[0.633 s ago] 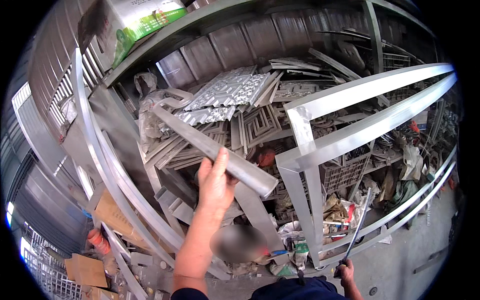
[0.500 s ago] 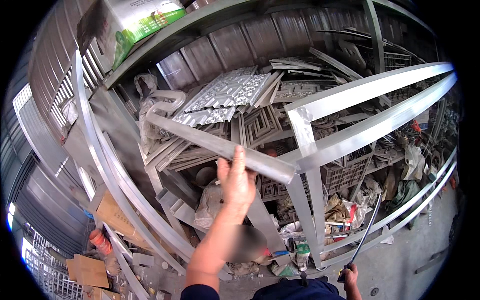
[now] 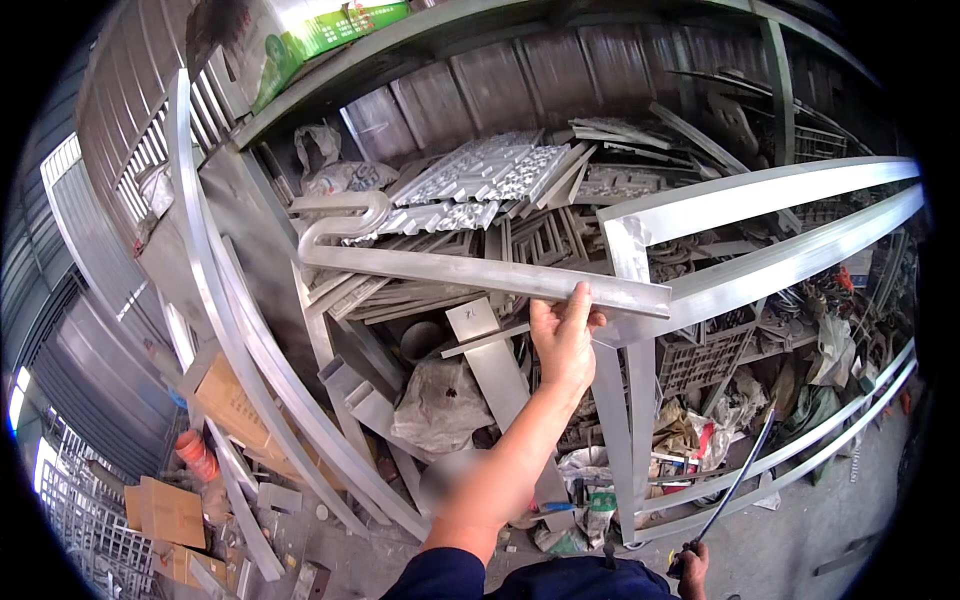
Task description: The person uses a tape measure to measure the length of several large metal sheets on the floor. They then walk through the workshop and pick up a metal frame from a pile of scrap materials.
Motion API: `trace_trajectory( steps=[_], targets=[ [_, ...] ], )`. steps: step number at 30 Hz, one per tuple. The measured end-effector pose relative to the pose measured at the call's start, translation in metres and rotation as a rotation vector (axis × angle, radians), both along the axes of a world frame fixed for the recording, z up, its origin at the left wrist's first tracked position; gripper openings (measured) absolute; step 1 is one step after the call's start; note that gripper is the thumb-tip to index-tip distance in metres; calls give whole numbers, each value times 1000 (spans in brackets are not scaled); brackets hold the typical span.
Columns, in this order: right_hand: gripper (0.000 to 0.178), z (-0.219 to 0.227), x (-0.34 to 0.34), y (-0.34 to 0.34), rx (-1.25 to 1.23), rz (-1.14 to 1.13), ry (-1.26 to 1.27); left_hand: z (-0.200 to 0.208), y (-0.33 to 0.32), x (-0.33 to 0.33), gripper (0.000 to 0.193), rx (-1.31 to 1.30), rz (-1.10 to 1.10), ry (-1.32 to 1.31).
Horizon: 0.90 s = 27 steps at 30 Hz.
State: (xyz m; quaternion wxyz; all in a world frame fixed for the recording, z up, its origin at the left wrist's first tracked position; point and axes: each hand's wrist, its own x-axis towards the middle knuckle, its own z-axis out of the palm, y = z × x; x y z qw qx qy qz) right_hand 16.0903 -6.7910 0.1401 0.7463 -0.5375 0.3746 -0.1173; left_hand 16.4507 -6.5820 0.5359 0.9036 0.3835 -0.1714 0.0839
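My left hand [image 3: 565, 345] is closed near the straight end of a grey metal handrail piece [image 3: 470, 272], with the thumb against its side. The piece's far left end curls back in an S-shaped bend. Its straight end lies across the corner of a welded metal frame [image 3: 790, 255] in this view; I cannot tell whether they touch. Low at the right, my right hand [image 3: 692, 570] grips the dark handle of a long thin rod-like tool [image 3: 738, 478]. The tool slants up and away, and its exact kind is unclear.
Behind stands a rack piled with patterned metal panels [image 3: 470, 175] and scrap. Long curved metal bars [image 3: 215, 290] rise at the left. Cardboard boxes [image 3: 175, 512] and an orange-red bucket [image 3: 197, 455] stand lower left. A green-and-white carton [image 3: 300, 45] sits on the upper shelf.
My left hand has moved right with the handrail piece. Its straight end has swung up, so it lies closer to level. The right hand still holds the rod tool, and the view has shifted slightly.
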Motion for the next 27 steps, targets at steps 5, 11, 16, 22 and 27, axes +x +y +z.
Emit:
trace_trajectory(
  steps=[5, 11, 16, 22, 27],
  targets=[
    [30, -9, -2, -6, 3, 11, 1, 0, 9, -7, 18, -33, -41, -56],
    [30, 2, 14, -5, -8, 74, 15, 17, 17, -2, 15, -78, 49, -99],
    [30, 28, 21, 4, 4, 133, 46, 34, 25, 4, 16, -86, 130, -152],
    [31, 6, 11, 0, -46, 92, 46, 48, 26, 6, 17, -115, 172, -172],
    [31, 5, 1, 6, -28, 73, 76, 44, 26, 10, 17, -109, 176, -150]
  ],
)
